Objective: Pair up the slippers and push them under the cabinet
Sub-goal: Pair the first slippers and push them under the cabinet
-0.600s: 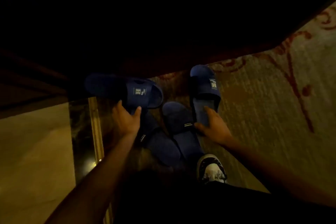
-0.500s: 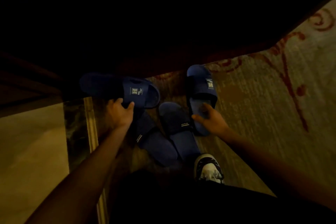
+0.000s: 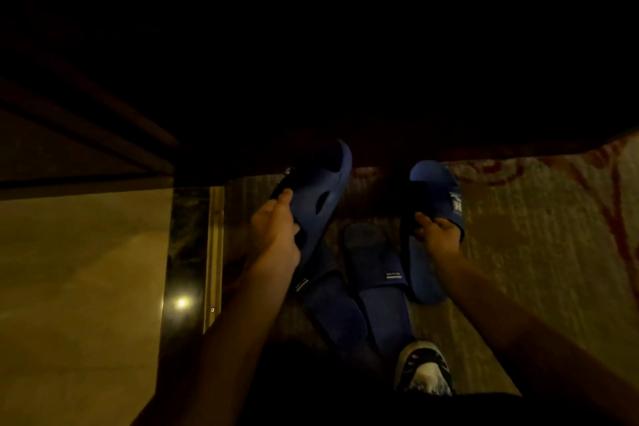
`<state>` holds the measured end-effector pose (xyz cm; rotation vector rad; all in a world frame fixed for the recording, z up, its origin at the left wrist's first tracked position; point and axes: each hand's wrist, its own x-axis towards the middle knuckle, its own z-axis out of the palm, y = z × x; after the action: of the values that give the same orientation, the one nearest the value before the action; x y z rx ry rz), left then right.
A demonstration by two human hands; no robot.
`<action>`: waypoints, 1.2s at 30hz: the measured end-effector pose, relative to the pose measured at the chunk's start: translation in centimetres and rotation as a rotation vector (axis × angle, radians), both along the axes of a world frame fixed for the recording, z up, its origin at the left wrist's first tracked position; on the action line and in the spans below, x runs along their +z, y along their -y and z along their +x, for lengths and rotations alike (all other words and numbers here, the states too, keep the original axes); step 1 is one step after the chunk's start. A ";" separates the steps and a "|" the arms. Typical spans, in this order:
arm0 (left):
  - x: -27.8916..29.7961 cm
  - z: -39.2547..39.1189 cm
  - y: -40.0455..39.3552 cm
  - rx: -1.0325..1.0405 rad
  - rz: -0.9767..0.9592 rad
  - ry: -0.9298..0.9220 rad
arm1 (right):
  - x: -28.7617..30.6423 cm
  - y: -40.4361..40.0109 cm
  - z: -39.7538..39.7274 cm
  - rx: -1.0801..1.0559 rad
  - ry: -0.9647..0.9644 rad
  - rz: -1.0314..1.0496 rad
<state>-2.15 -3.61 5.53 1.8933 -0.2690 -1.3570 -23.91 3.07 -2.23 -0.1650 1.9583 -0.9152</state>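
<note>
dim carpet (image 3: 539, 252) by cabinet (image 3: 311, 79) | left hand (image 3: 276, 232) grips tilted slipper (image 3: 321, 194) at 11 o'clock | right hand (image 3: 439, 232) clasps slipper (image 3: 432, 218) at 1 | you level both, toes together

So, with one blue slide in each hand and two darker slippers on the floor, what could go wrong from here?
1. The left hand holds its blue slide tilted by the edge only; it might slip out.
2. The two dark slippers lie between the hands, so the slides could get paired wrongly in this dim light.
3. The space under the cabinet is black; pushing blind, a slipper could end up crooked.
</note>
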 end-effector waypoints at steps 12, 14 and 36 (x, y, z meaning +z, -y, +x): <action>3.2 -2.8 4.9 0.249 -0.171 -0.258 | 9.6 4.7 5.5 0.025 0.051 -0.400; 3.2 -2.8 6.1 0.237 -0.166 -0.321 | 9.9 8.2 7.2 -0.034 0.166 -0.397; -6.6 4.9 1.2 -1.571 -0.608 1.300 | 1.2 5.3 7.2 1.393 -0.952 -0.383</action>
<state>2.75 -4.82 -1.05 1.5373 -2.7869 -0.2723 -16.74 -2.24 -1.00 -2.1631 1.7168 -0.1739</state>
